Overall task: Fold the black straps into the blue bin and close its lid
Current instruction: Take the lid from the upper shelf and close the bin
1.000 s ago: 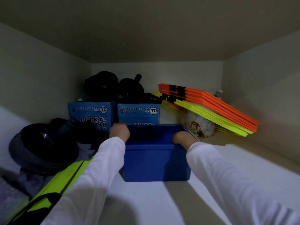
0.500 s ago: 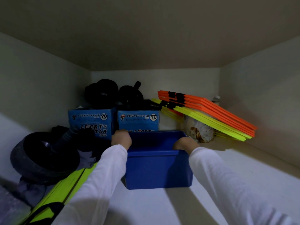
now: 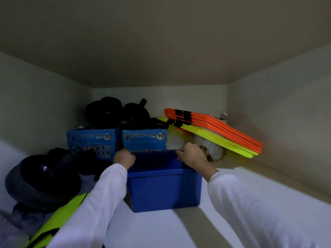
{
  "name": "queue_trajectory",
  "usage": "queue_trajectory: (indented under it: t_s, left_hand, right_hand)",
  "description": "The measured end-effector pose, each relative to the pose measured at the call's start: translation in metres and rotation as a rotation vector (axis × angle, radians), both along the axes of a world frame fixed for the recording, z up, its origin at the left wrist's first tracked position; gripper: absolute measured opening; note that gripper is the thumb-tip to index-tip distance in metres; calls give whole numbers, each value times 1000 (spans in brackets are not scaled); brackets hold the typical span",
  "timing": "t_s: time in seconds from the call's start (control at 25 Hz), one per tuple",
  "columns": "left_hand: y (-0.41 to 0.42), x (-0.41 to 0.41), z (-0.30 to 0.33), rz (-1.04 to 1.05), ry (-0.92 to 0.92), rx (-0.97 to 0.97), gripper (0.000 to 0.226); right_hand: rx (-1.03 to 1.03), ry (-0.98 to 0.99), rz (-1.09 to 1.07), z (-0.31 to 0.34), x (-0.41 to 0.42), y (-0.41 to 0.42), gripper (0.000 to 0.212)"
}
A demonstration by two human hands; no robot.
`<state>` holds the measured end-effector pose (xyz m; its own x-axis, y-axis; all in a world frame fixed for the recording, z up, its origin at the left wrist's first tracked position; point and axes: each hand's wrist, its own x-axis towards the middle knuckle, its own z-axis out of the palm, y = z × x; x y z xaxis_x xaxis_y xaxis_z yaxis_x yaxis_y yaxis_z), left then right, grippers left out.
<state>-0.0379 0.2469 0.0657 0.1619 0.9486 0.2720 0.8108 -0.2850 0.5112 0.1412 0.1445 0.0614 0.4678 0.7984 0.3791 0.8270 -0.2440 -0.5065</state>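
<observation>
Hands in white sleeves reach into a pale cupboard shelf [image 3: 232,203] and meet at a blue bin [image 3: 164,190] that stands near the middle of it, its open top facing up and its dark inside mostly hidden from this angle. The left hand [image 3: 124,158] has its fingers curled over the bin's left rim and grips it, knuckles toward the camera. The right hand [image 3: 192,156] is curled over the far right corner of the rim and holds it too, the wrist crossing above the bin's right edge. Neither straps nor a lid can be made out in the bin from here. Just behind the bin stand two blue cardboard boxes [image 3: 143,140] printed with "LUCKY STAR" and a "70" badge, side by side, the right one partly hidden by the bin. On top of the boxes rest black rounded items [image 3: 105,111], among them a wheel with a stub handle [image 3: 137,112]. To the right, a stack of orange and yellow flat bars [image 3: 223,133] leans at a slant against the back corner, bound with black bands near its upper end, and a crumpled white bag [image 3: 213,149] sits under it. At the left lies a large black wheel [image 3: 41,181] with a ribbed grey handle, and a fluorescent yellow-green strip [image 3: 59,221] runs toward the lower left corner beside the left sleeve.
</observation>
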Motion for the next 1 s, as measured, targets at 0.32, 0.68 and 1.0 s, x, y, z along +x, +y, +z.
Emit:
queue_trajectory:
  t_s: [0.32, 0.68, 1.0]
  left_hand:
    - [-109, 0, 28, -206, -479, 379, 28]
    - [-263, -11, 113, -403, -753, 640, 26]
    - [-318, -29, 195, -401, -849, 835, 34]
  right_hand:
    - [554, 110, 31, 36, -18, -96, 49]
    - [948, 110, 59, 122, -50, -239, 47]
    - [1231, 225, 182, 193, -62, -296, 28]
